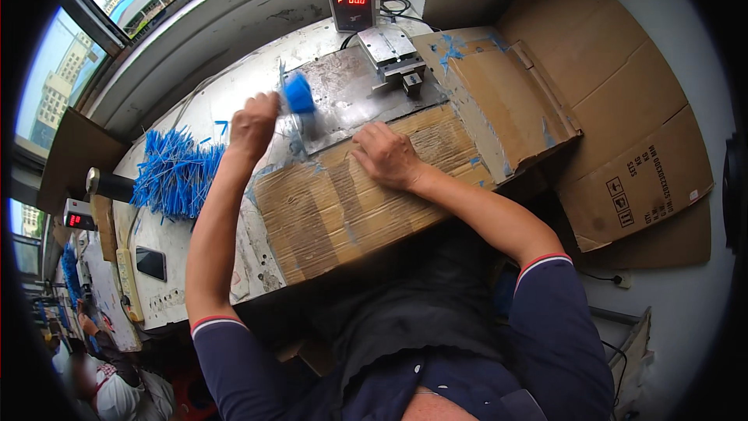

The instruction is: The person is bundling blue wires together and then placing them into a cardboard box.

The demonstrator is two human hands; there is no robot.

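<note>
My left hand is raised over the left side of the work surface, its fingers closed. At its fingertips is a blurred blue object, above the metal plate; its exact kind is smeared by motion. My right hand rests on the cardboard sheet near the plate's front edge, its fingers curled in, and nothing shows in them. A small metal fixture stands at the plate's far right. To the left of my left forearm lies a large pile of thin blue strips.
A counter box with a red display stands at the back. An opened cardboard box lies right, with large flaps beyond. A phone and a power strip are at left. Another person works at lower left.
</note>
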